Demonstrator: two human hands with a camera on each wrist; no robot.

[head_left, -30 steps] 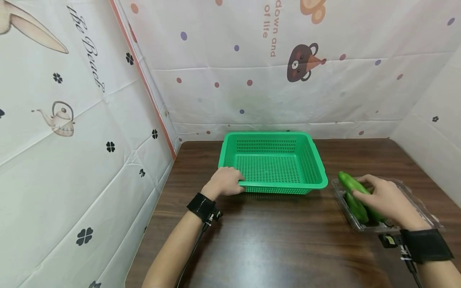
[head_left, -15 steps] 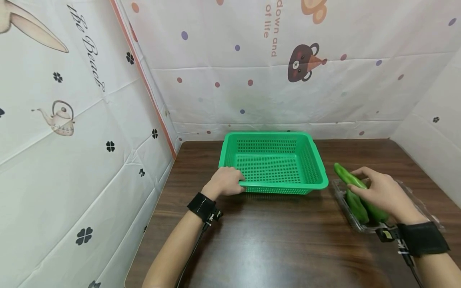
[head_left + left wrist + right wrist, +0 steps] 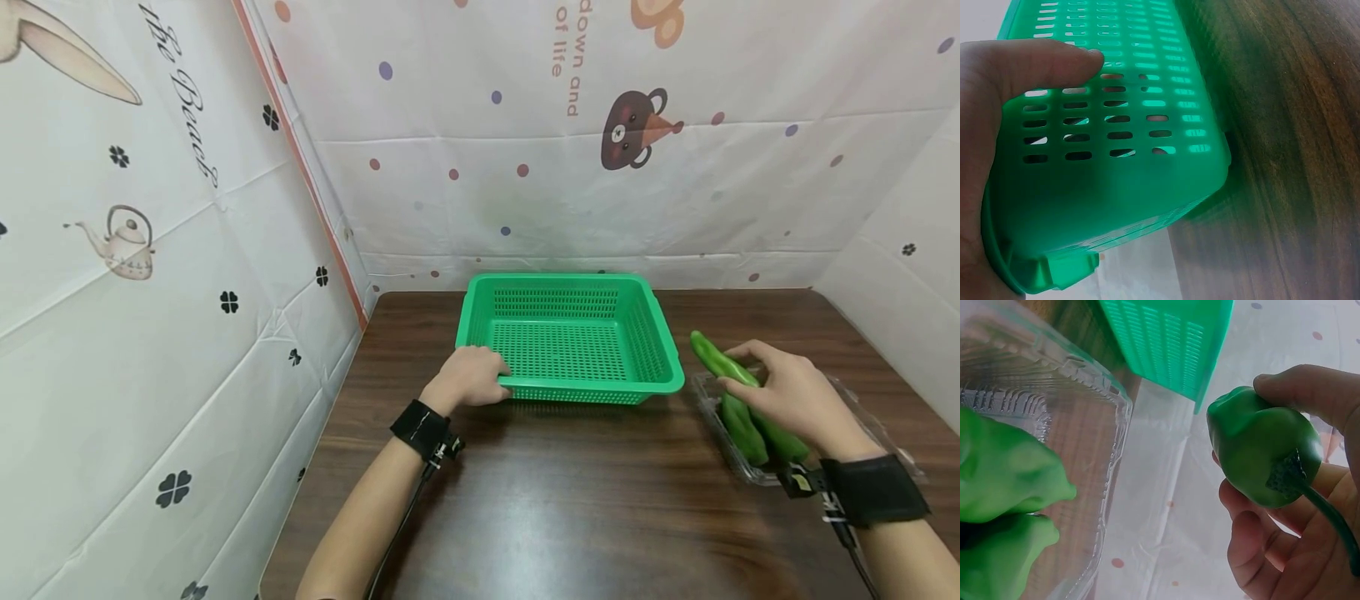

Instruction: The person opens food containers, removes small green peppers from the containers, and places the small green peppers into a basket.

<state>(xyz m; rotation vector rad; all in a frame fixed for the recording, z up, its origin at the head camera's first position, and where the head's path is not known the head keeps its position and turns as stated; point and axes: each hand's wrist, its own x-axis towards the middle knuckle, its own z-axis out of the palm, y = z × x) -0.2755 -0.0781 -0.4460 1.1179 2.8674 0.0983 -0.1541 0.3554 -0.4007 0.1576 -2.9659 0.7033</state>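
Observation:
My left hand (image 3: pixel 471 379) grips the near-left rim of an empty green plastic basket (image 3: pixel 570 383); in the left wrist view its thumb (image 3: pixel 1035 62) presses the slotted basket wall (image 3: pixel 1116 144). My right hand (image 3: pixel 787 392) holds a long green pepper (image 3: pixel 714 357) lifted above a clear plastic tray (image 3: pixel 708 396), just right of the basket. In the right wrist view the fingers (image 3: pixel 1272 556) curl round the green pepper (image 3: pixel 1260 453), stem toward the palm. More green peppers (image 3: pixel 742 429) lie in the tray, also visible as green peppers (image 3: pixel 1004 481) in the clear tray (image 3: pixel 1097 419).
A dark wooden table (image 3: pixel 562 500) is walled by patterned white sheets at the left (image 3: pixel 150 250), back (image 3: pixel 600 167) and right (image 3: pixel 900 292). Both wrists wear black straps with cables.
My right hand has lifted the pepper up out of the tray and carried it slightly left toward the basket. The left hand has stayed on the basket rim.

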